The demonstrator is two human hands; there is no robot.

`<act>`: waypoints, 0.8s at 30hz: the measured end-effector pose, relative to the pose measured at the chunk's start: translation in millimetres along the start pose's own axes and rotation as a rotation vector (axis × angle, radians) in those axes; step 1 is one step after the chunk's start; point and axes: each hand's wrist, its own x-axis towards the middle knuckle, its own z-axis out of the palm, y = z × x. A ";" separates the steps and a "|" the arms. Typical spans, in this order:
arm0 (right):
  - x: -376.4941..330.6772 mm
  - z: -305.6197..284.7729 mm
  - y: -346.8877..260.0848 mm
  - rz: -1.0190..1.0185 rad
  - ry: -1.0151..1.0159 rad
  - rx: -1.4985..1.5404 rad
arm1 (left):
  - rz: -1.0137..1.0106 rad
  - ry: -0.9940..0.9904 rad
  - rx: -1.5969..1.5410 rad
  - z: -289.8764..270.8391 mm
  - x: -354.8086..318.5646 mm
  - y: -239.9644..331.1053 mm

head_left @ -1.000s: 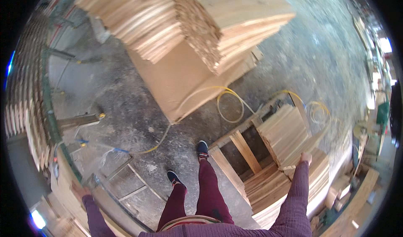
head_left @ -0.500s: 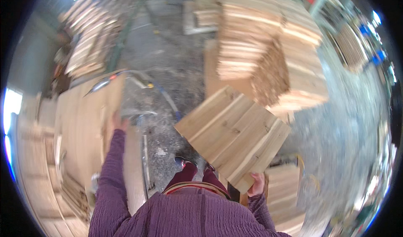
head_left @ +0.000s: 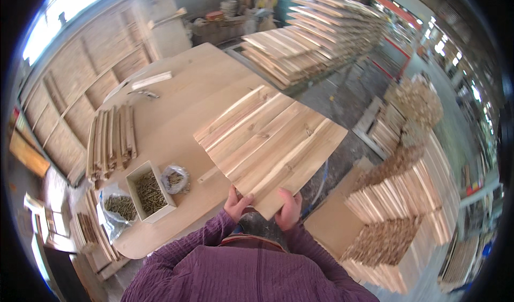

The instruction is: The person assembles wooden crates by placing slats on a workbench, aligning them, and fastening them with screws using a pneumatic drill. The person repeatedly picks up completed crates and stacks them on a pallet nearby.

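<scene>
The left hand [head_left: 236, 204] grips the near edge of a wooden panel [head_left: 270, 144], fingers curled over the top face with the thumb hidden beneath, and the right hand [head_left: 289, 210] clamps the same edge just beside it, its fingers also folded onto the upper surface. Both forearms, in purple ribbed sleeves [head_left: 251, 270], come up from the lower edge of the view. The panel is made of several pale boards joined side by side, with darker grain streaks and a few knots; it is held roughly level in front of the chest, its far part lying over the near right edge of a large plywood worktable [head_left: 187, 88], though whether it touches the tabletop cannot be told. To the left of the hands, on the table, stands an open cardboard box of nails [head_left: 150, 191], with a small clear bag of nails [head_left: 174, 178] just beside it on the right and a larger plastic bag of nails [head_left: 119, 208] on its left. Farther back on the table lies a bundle of narrow wooden slats [head_left: 111, 139], and near the far edge rest a short board [head_left: 151, 80] and a small metal tool [head_left: 143, 93]. Beyond the table and to the right stand tall stacks of cut boards [head_left: 407, 195].
</scene>
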 end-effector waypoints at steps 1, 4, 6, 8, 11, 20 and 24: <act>7.7 15.5 10.1 0.029 -0.015 -0.016 | -0.018 0.135 0.009 -8.0 6.7 5.5; 25.1 41.7 41.9 0.086 -0.047 -0.084 | -0.055 0.293 -0.179 -29.9 12.1 33.5; 37.1 44.9 56.8 0.121 -0.174 -0.152 | -0.025 0.357 -0.293 -47.9 14.8 49.5; 72.4 40.2 53.0 0.178 -0.186 -0.034 | 0.123 0.357 -0.449 -69.0 26.0 58.4; 145.8 48.0 2.2 0.185 -0.108 0.047 | 0.269 0.426 -0.420 -108.3 42.3 62.9; 323.2 45.4 -3.5 0.251 -0.287 -0.444 | 0.315 0.776 -0.095 -155.2 130.2 54.5; 373.3 54.1 11.5 0.092 -0.587 -0.929 | 0.208 0.975 0.166 -195.9 144.7 47.0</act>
